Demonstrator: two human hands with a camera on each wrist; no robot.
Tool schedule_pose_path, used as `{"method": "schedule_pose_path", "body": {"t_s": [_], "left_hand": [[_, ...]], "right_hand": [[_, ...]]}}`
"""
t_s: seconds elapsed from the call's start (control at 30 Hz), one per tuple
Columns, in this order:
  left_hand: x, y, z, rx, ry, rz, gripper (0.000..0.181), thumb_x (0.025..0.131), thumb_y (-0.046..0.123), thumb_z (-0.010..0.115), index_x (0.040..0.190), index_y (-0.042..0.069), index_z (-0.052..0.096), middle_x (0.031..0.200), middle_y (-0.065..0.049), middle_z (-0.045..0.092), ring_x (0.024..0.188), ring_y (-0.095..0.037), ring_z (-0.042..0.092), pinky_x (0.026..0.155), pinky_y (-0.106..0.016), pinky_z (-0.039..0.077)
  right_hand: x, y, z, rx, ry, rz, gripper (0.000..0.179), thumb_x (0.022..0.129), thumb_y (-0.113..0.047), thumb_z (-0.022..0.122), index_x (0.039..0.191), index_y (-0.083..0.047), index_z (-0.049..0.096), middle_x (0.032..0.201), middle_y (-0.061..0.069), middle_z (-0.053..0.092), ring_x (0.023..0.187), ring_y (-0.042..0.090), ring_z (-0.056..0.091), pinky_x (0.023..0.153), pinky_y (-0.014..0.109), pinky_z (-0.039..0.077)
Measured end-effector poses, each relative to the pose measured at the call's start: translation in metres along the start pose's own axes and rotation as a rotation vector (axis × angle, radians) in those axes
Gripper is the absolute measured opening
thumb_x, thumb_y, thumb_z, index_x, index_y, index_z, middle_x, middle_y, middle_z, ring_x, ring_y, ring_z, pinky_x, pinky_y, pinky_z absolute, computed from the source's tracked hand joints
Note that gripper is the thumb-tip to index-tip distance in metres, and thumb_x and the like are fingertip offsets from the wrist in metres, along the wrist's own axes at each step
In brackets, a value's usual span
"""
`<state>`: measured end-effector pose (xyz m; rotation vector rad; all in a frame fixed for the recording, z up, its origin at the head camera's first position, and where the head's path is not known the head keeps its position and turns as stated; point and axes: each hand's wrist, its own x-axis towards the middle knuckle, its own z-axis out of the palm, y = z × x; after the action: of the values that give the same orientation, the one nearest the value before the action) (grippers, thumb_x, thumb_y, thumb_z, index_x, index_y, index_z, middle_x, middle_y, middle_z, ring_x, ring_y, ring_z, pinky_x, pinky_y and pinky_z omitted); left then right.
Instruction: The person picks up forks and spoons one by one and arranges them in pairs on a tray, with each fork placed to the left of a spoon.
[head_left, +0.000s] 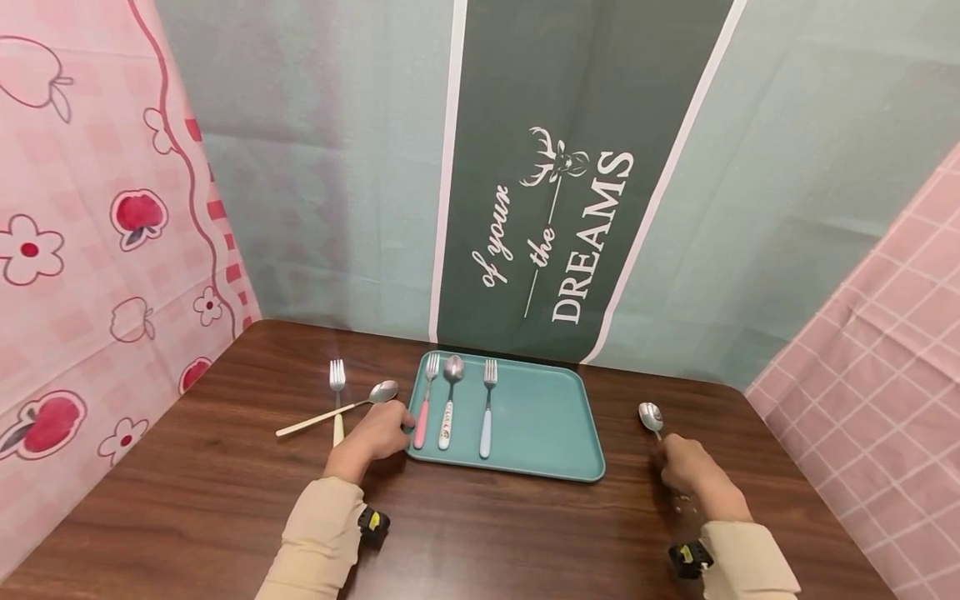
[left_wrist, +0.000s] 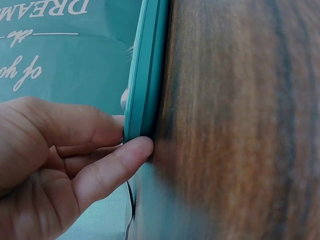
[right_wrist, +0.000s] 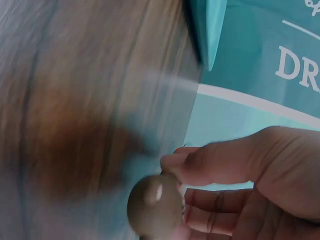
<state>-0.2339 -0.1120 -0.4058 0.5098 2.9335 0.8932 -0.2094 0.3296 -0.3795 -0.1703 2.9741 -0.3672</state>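
Note:
A teal tray [head_left: 540, 417] lies on the table, and my left hand [head_left: 384, 429] pinches its near left corner. In the left wrist view, the fingers of my left hand [left_wrist: 65, 160] meet at the tray's rim [left_wrist: 145, 80]. On the tray lie a pink-handled fork [head_left: 423, 421], a spoon with a patterned white handle [head_left: 447, 421] and a fork with a pale blue handle [head_left: 486, 429]. To the right of the tray, my right hand [head_left: 690, 467] grips a spoon [head_left: 651, 415], its bowl pointing away. A rounded handle end [right_wrist: 155, 205] shows below the fingertips of my right hand [right_wrist: 225, 175].
Left of the tray, a spoon with a pale yellow handle [head_left: 318, 419] crosses a fork [head_left: 337, 379] on the brown wooden table [head_left: 510, 533]. A printed cloth [head_left: 337, 208] hangs behind the table, with pink cloths at both sides.

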Motion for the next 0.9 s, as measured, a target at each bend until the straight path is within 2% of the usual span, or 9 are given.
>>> {"method": "schedule_pose_path", "body": {"t_s": [0.17,0.3,0.5,0.73,0.9], "left_hand": [[-0.001,0.001,-0.001,0.003,0.011,0.019,0.02,0.06,-0.011,0.054,0.057,0.009,0.051,0.058,-0.001,0.039,0.058,-0.015,0.033,0.055,-0.026,0.029],[-0.002,0.002,-0.002,0.006,0.027,0.04,0.019,0.06,-0.011,0.054,0.058,0.008,0.054,0.058,0.0,0.039,0.058,-0.015,0.033,0.055,-0.026,0.029],[-0.002,0.002,-0.002,0.009,0.029,0.039,0.019,0.06,-0.011,0.054,0.06,0.008,0.056,0.061,-0.002,0.042,0.059,-0.015,0.034,0.056,-0.026,0.03],[-0.001,0.001,-0.001,0.003,0.024,0.045,0.023,0.06,-0.01,0.054,0.055,0.01,0.047,0.055,0.002,0.034,0.056,-0.014,0.031,0.054,-0.025,0.027],[-0.001,0.001,-0.001,-0.005,0.016,0.02,0.017,0.06,-0.01,0.055,0.06,0.008,0.056,0.059,-0.003,0.044,0.059,-0.016,0.034,0.056,-0.027,0.031]], "right_hand": [[0.001,-0.01,-0.003,0.032,0.002,0.0,0.024,0.069,0.013,0.053,0.089,0.004,0.064,0.073,0.011,0.053,0.062,0.024,0.047,0.051,0.035,0.038],[0.001,-0.013,-0.005,0.048,0.004,0.028,0.023,0.068,0.012,0.055,0.089,0.005,0.062,0.075,0.013,0.055,0.063,0.025,0.048,0.052,0.036,0.04],[0.003,-0.014,-0.004,0.069,0.006,0.046,0.019,0.07,0.006,0.058,0.089,0.006,0.059,0.075,0.012,0.056,0.064,0.024,0.048,0.054,0.037,0.04],[0.006,-0.016,0.0,0.075,0.035,0.035,0.022,0.075,0.0,0.06,0.094,0.01,0.059,0.08,0.015,0.059,0.066,0.024,0.052,0.057,0.04,0.044],[0.009,-0.024,0.002,0.089,0.036,0.028,0.025,0.075,-0.001,0.061,0.097,0.01,0.06,0.087,0.019,0.061,0.073,0.027,0.056,0.062,0.043,0.046]]}}
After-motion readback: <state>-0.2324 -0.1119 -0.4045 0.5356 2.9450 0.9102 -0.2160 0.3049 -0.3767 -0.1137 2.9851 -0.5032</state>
